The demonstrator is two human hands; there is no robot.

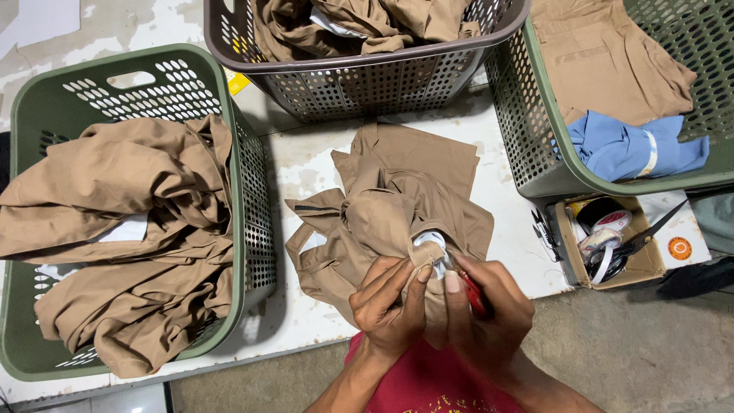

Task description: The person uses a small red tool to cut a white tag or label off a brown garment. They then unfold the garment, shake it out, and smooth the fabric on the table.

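Both hands work at the near edge of the bench (505,191). Left hand (390,302) pinches a fold of the khaki garment (397,206) beside its white label (430,243); right hand (485,310) is pressed together around a red-handled thread snipper (475,294). Trimming at the label looks under way, which calls for steady, taut cloth. Green basket (252,206) of khaki clothes sits left.

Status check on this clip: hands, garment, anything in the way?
Left hand pinching tan garment. Right hand holding red tool at white label. Nothing blocking.
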